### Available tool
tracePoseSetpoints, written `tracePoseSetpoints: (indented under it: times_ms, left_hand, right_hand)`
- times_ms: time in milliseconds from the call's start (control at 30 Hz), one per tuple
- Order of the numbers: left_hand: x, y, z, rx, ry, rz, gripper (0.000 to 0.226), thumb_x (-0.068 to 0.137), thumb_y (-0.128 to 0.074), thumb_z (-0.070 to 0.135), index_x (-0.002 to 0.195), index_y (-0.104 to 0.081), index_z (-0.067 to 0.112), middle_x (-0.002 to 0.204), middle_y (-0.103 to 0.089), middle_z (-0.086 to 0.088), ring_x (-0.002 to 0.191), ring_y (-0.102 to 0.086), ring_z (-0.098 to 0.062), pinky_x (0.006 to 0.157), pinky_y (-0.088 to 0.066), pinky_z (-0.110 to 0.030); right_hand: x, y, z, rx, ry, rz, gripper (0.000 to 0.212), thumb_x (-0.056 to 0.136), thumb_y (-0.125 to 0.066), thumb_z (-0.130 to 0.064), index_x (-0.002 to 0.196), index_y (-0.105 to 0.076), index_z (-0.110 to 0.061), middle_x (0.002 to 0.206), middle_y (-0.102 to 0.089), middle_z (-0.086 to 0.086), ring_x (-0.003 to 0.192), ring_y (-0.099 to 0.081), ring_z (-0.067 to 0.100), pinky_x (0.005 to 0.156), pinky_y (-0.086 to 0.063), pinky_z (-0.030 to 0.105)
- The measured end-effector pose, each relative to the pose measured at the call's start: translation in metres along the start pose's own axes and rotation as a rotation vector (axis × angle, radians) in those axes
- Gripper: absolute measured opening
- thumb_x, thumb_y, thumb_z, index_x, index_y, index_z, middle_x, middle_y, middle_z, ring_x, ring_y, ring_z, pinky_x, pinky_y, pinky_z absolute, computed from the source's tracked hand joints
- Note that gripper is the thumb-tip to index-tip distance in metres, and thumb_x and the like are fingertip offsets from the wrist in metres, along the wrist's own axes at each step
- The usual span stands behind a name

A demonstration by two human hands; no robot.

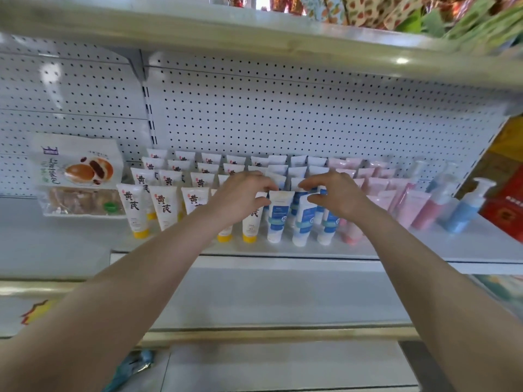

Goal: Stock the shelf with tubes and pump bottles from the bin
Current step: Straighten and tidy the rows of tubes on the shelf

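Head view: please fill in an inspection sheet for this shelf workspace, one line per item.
Surface: white shelf with a pegboard back.
Job's things: yellow-capped tubes, blue-and-white tubes and pink tubes stand cap-down in rows; pink pump bottle and blue pump bottle stand at the right; bin not seen.
Clutter: pastry bag left of the tubes; red box far right.
Grips: left hand and right hand are curled at the blue-and-white tube tops; whether they hold them is unclear.
Cables: nothing seen.
Surroundings: patterned packs on the shelf above.
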State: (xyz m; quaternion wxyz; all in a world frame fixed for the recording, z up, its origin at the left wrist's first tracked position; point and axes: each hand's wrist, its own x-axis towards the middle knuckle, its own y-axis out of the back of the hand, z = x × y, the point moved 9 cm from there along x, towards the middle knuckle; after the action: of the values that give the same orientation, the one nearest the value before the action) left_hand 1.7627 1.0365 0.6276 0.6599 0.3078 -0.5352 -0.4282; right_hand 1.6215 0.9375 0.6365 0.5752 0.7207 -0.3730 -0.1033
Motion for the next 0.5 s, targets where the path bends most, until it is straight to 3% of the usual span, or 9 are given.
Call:
tracePoseSetpoints:
  times_ms: [167, 300, 367, 500]
  left_hand:
    - [0.027, -0.028, 0.003, 0.069, 0.035, -0.033, 0.042, 0.087, -0.067, 0.026, 0.128, -0.059, 0.021, 0.121, -0.062, -0.002, 0.112, -0.053, -0.023, 0.092, -0.041, -0.032]
    - [0.042, -0.052, -0.004, 0.128, 0.102, -0.092, 0.045, 0.089, -0.065, 0.029, 0.132, -0.054, 0.021, 0.120, -0.061, -0.006, 0.114, -0.050, -0.027, 0.094, -0.044, -0.039]
    - [0.047, -0.060, -0.008, 0.152, 0.136, -0.117, 0.043, 0.089, -0.064, 0.030, 0.131, -0.055, 0.022, 0.119, -0.062, -0.008, 0.114, -0.050, -0.028, 0.093, -0.044, -0.040]
    - [0.053, -0.068, -0.015, 0.133, 0.192, -0.143, 0.033, 0.089, -0.063, 0.029, 0.121, -0.062, 0.024, 0.112, -0.064, -0.009, 0.110, -0.053, -0.028, 0.087, -0.047, -0.037]
  right_hand:
    - [0.019, -0.017, 0.024, -0.092, 0.023, -0.109, 0.046, 0.083, -0.071, -0.013, 0.127, -0.063, -0.025, 0.129, -0.062, 0.001, 0.118, -0.055, 0.021, 0.098, -0.043, 0.031]
    - [0.030, -0.035, 0.036, -0.190, 0.050, -0.191, 0.050, 0.085, -0.071, -0.023, 0.133, -0.057, -0.027, 0.129, -0.056, 0.009, 0.121, -0.047, 0.026, 0.087, -0.038, 0.030]
    - [0.034, -0.043, 0.040, -0.206, 0.067, -0.212, 0.049, 0.083, -0.072, -0.025, 0.130, -0.058, -0.028, 0.128, -0.057, 0.010, 0.123, -0.048, 0.027, 0.089, -0.040, 0.031]
    - [0.042, -0.051, 0.042, -0.201, 0.099, -0.228, 0.037, 0.079, -0.074, -0.025, 0.115, -0.066, -0.030, 0.110, -0.063, 0.007, 0.106, -0.057, 0.027, 0.081, -0.046, 0.032]
